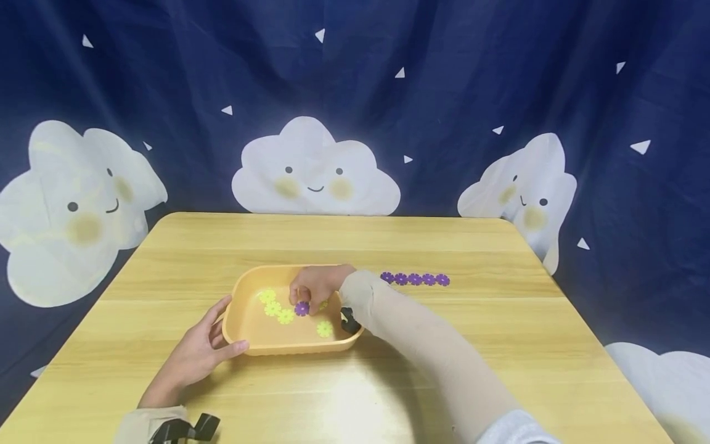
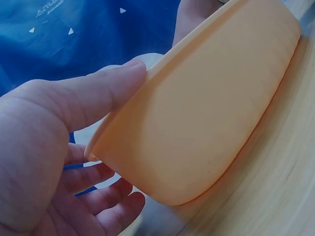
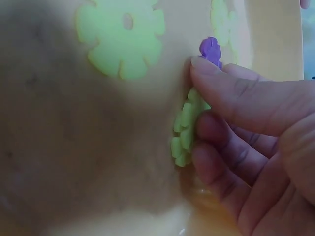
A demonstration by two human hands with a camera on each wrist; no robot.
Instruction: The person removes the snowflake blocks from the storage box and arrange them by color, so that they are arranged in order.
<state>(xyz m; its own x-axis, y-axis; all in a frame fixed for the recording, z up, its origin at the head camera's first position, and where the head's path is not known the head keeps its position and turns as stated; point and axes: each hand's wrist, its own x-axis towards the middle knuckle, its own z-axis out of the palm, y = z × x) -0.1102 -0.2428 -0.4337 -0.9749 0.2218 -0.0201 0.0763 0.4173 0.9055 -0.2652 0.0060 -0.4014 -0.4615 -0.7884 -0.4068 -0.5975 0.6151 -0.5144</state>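
An orange plastic basin [image 1: 294, 349] stands on the table with several flower-shaped plastic discs inside. My left hand [image 1: 195, 354] grips its left corner, the thumb along the rim and the other fingers round the end wall [image 2: 162, 147]. Inside the basin, my right hand [image 1: 320, 283] pinches a purple flower disc [image 1: 302, 308] between thumb and fingers. Yellow-green flower discs [image 1: 272, 308] lie in a line left of that hand, and another yellow-green disc [image 1: 324, 328] lies nearer the front. In the right wrist view, yellow-green discs [image 3: 183, 132] stand on edge against the fingertips.
A straight row of purple flower discs [image 1: 415, 279] lies on the wooden table [image 1: 499, 345], right of the basin. Behind the table hangs a dark blue curtain [image 1: 355, 74] printed with white clouds. A black strap [image 1: 348, 320] on the right wrist overlaps the basin's right end.
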